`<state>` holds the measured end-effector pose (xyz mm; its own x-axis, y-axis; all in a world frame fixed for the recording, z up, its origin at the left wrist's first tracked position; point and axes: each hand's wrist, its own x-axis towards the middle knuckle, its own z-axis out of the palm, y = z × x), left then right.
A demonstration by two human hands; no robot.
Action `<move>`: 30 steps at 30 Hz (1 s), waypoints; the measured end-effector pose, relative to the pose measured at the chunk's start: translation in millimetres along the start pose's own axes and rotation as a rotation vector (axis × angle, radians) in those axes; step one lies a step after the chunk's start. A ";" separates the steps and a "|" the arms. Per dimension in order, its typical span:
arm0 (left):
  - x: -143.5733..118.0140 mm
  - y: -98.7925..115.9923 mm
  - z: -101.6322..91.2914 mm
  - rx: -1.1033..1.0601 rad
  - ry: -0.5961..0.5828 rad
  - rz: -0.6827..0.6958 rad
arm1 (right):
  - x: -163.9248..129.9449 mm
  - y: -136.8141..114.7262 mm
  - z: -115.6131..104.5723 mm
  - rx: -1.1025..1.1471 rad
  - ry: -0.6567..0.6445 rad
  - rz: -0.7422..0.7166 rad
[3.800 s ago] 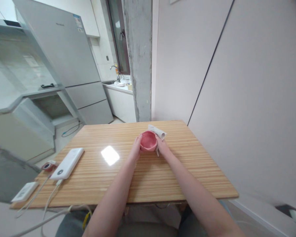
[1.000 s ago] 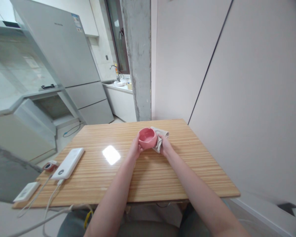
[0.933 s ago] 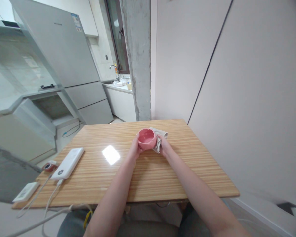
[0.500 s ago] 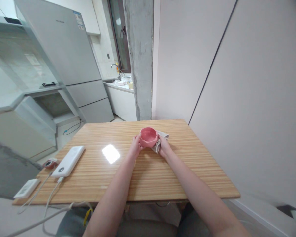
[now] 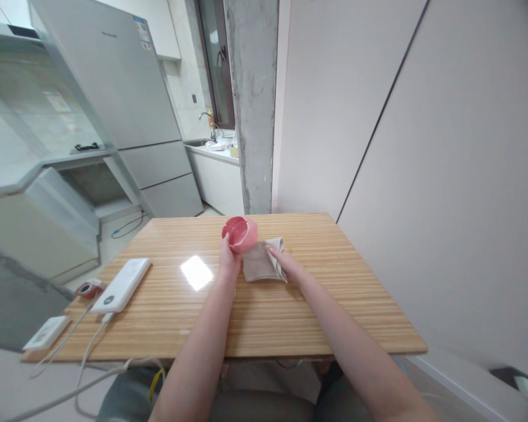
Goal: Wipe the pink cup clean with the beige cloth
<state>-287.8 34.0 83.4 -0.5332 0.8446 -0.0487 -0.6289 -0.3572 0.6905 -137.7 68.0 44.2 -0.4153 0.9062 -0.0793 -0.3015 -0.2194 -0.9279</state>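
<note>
A pink bowl-like dish (image 5: 247,235) with notches in its rim is tilted to the left above the far middle of the table. My left hand (image 5: 229,258) grips it by its near left side, thumb over the rim. Just right of the dish, my right hand (image 5: 287,264) pinches a folded beige cloth (image 5: 259,265) between thumb and fingers. The cloth hangs partly unfolded below and beside the dish. Whether cloth and dish touch, I cannot tell. The fingers under the cloth are hidden.
The wood-grain table (image 5: 325,316) spreads under both forearms. At its left lie a white power bank (image 5: 122,286) with a cable, a small white box (image 5: 47,333) and a small red-and-white object (image 5: 90,288). A concrete pillar (image 5: 256,111) and pale wall stand beyond.
My left hand has moved the pink dish left and tilted it. My right hand has drawn the cloth out from beside the dish, and more of the cloth shows.
</note>
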 end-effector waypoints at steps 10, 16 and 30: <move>-16.0 -20.3 9.2 0.255 -0.131 -0.056 | -6.6 -22.9 -15.7 -0.721 0.158 -0.638; -17.7 -30.4 5.2 0.384 -0.175 -0.029 | -18.6 -30.9 -5.3 -0.904 -0.112 -0.714; -3.4 -36.6 -13.5 0.981 -0.342 0.124 | 2.6 -51.5 -94.8 -1.047 0.907 -0.546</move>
<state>-270.6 38.8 48.5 -0.2781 0.9465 0.1636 0.2360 -0.0978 0.9668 -42.0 115.9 57.2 0.3241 0.7856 0.5270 0.6619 0.2097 -0.7197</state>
